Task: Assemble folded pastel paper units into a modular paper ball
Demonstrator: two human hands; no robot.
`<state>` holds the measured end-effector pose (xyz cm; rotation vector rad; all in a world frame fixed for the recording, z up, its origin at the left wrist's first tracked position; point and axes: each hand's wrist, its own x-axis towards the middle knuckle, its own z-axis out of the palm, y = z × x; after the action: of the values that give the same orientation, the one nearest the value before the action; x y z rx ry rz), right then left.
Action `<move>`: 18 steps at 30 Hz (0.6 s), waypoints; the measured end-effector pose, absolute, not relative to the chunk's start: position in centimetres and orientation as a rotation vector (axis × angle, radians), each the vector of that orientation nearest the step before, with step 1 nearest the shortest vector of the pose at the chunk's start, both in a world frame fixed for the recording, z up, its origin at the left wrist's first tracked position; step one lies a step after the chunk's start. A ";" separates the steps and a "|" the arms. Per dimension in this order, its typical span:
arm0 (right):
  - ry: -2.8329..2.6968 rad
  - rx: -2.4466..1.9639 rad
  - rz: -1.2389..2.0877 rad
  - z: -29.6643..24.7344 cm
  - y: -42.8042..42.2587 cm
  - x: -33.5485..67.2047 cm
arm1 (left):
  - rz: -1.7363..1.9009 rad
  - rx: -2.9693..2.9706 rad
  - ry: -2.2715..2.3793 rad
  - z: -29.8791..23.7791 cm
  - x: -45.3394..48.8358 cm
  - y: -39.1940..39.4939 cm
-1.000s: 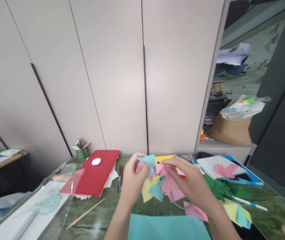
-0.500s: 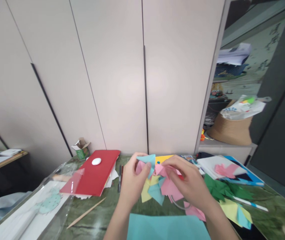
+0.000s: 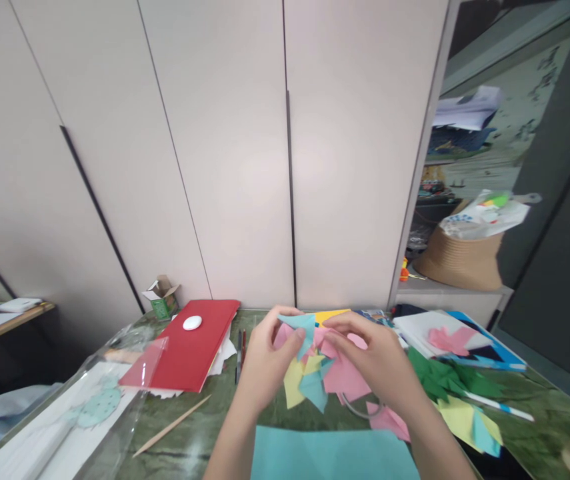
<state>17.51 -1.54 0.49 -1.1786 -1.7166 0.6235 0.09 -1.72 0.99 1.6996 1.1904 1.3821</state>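
Note:
My left hand (image 3: 265, 365) pinches a folded light-blue paper piece (image 3: 303, 325) between thumb and fingers, with some pink paper behind it. From the other side, the thumb and fingertips of my right hand (image 3: 377, 357) close on a folded pink paper piece (image 3: 321, 337) that touches the blue one. Just below are folded papers in yellow (image 3: 293, 385), blue (image 3: 315, 392) and pink (image 3: 345, 379), partly overlapping. Whether they are joined to the held pieces I cannot make out. A thin grey ring (image 3: 359, 411) shows under the right hand.
A blue sheet (image 3: 332, 455) lies at the front edge. To the left are a pointed wooden stick (image 3: 172, 425), a red folder (image 3: 192, 357) and clear plastic (image 3: 139, 407). Right of my hands are green folded papers (image 3: 439, 375), a marker (image 3: 502, 405) and stacked books (image 3: 495, 353).
Both hands stay close together on the papers. The blue piece has shifted slightly right and down, and my right fingers have moved a little over the pink piece.

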 end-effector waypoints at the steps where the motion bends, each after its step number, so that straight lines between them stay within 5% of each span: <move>1: -1.710 -1.185 0.618 0.5 -1.5 17.6 | 1.374 1.700 1.188 1.0 0.1 -1.7; 18: -1.946 -0.981 0.297 0.0 -1.5 17.4 | 1.344 1.738 1.256 1.1 0.1 -1.5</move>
<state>17.35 -1.48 -0.03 -0.9813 -1.9459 0.2972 0.07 -1.47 1.13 1.7381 1.2556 1.3445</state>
